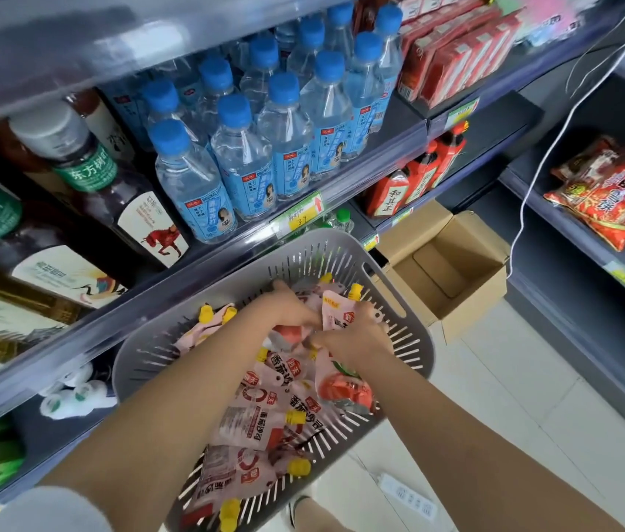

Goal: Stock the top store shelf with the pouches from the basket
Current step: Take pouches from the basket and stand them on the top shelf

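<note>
My right grip [357,335] pinches a pink yellow-capped pouch [335,312], its long axis pointing away from me, cap farthest. My left grip [291,311], just beside it, is buried among pouches; holding or not, I cannot tell. All lie in the grey slotted plastic basket [341,247]. Nearer pouch labels [261,424] read 番茄沙司.

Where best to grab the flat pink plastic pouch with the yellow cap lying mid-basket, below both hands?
Pinch the pink pouch at the neck beside its yellow cap, coming from above. It lies flat atop other pouches in the grey slotted plastic basket, spout pointing right and uncovered; that stiff end likely gives firmer purchase than the slack body.
</note>
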{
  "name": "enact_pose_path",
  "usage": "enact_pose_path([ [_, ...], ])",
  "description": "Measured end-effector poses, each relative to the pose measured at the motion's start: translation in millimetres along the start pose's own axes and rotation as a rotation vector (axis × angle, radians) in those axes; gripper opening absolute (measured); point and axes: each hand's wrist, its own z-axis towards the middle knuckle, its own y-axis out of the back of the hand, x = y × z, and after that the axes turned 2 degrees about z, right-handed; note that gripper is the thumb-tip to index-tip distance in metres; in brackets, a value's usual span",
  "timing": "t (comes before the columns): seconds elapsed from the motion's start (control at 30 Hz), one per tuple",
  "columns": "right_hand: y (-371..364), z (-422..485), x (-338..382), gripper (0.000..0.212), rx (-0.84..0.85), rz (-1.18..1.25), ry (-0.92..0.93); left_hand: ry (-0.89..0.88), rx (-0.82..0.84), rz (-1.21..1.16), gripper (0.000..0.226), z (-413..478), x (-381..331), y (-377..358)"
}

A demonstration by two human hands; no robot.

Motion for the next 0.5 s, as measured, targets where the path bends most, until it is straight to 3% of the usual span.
enact_pose_path([
  [0.13, 1, 3, 3, 0.098, 0.037, -0.061, 0.028, -0.013, -0.234, 0.285, 0.120, -31, 16, -6],
  [0.27, -4, 5, 2, 0.093, 0.040, -0.040, 0.040, 0.005, -0.302, 0.469, 0.120, -59, 59, -15],
  [0.5, -25, 6, 10, 0.095, 0.013, -0.114, 0.099, -0.037, -0.366, 0.322, 0.124, -65, 113, -56],
])
